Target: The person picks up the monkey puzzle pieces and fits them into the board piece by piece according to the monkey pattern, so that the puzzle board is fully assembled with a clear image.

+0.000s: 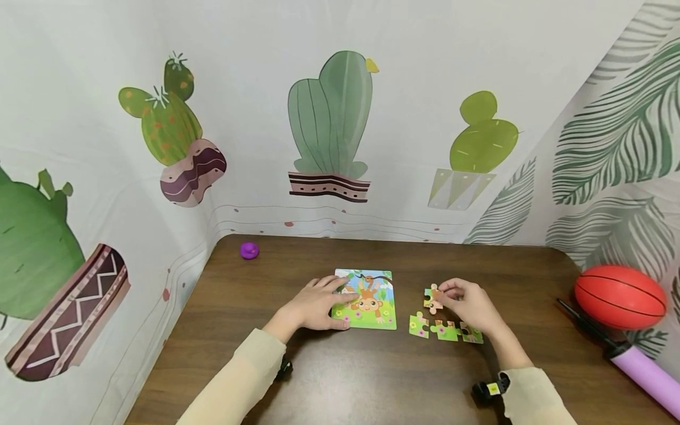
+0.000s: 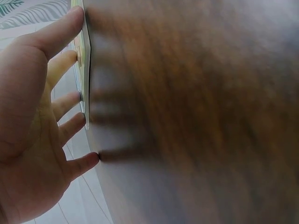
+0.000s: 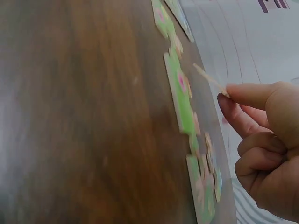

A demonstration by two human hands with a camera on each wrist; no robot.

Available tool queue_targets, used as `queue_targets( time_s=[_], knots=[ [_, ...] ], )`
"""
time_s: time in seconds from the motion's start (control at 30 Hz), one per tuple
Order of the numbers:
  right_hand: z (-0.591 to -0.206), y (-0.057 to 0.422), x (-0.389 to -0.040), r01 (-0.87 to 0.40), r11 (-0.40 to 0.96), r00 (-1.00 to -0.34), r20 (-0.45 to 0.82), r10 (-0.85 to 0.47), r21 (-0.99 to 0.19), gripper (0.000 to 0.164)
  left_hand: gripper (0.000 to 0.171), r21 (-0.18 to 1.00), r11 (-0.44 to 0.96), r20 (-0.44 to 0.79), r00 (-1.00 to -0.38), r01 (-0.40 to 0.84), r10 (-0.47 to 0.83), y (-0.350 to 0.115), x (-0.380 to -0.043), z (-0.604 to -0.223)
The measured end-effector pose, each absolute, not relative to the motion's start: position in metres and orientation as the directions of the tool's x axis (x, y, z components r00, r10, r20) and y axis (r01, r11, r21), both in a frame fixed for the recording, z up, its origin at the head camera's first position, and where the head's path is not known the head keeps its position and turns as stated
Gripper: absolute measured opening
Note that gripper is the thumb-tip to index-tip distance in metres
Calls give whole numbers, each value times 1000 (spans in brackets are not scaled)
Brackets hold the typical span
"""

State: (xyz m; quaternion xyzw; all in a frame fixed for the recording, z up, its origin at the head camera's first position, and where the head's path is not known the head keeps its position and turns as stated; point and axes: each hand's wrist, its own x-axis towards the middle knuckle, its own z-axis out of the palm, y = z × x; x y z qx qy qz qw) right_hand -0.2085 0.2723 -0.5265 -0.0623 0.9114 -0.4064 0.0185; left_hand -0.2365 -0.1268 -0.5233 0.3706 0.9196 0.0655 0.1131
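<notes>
A square puzzle picture [image 1: 381, 317] with a cartoon monkey lies flat near the middle of the brown table. My left hand [image 1: 314, 306] rests on its left side, fingers spread; the left wrist view shows the thumb [image 2: 65, 32] and several fingertips at its edge. To the right, my right hand [image 1: 471, 306] pinches a jigsaw piece [image 3: 210, 79] between thumb and index finger, tilted and raised off the table in the right wrist view. Just below it, a row of loose jigsaw pieces lies on the table, among them a left one [image 1: 418, 326] and a middle one [image 1: 445, 332].
A small purple object [image 1: 249, 251] sits at the table's back left. At the right are a red ball [image 1: 620, 296] and a purple pump [image 1: 645, 372] with a black end. A cactus-print cloth [image 1: 414, 71] hangs behind the table [image 1: 340, 378].
</notes>
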Motion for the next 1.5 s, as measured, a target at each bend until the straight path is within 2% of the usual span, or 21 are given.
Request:
queue_targets(
  time_s=[0.27, 0.57, 0.83, 1.5],
  knots=[
    [-528, 240, -218, -137, 600, -986, 49, -161, -788, 17, 71, 206, 712, -151, -697, 671, 701, -127, -236, -523],
    [-527, 186, -224, -66, 521, -985, -27, -168, -851, 15, 70, 213, 705, -142, -692, 676, 707, -127, -235, -521],
    [-533, 150, -232, -44, 513, -981, -61, -186, -857, 15, 72, 209, 713, -160, -695, 669, 700, -126, -235, -521],
    [-533, 126, -242, 20, 565, -985, -111, -128, -825, 13, 73, 198, 719, -165, -700, 666, 694, -126, -236, -521]
  ],
)
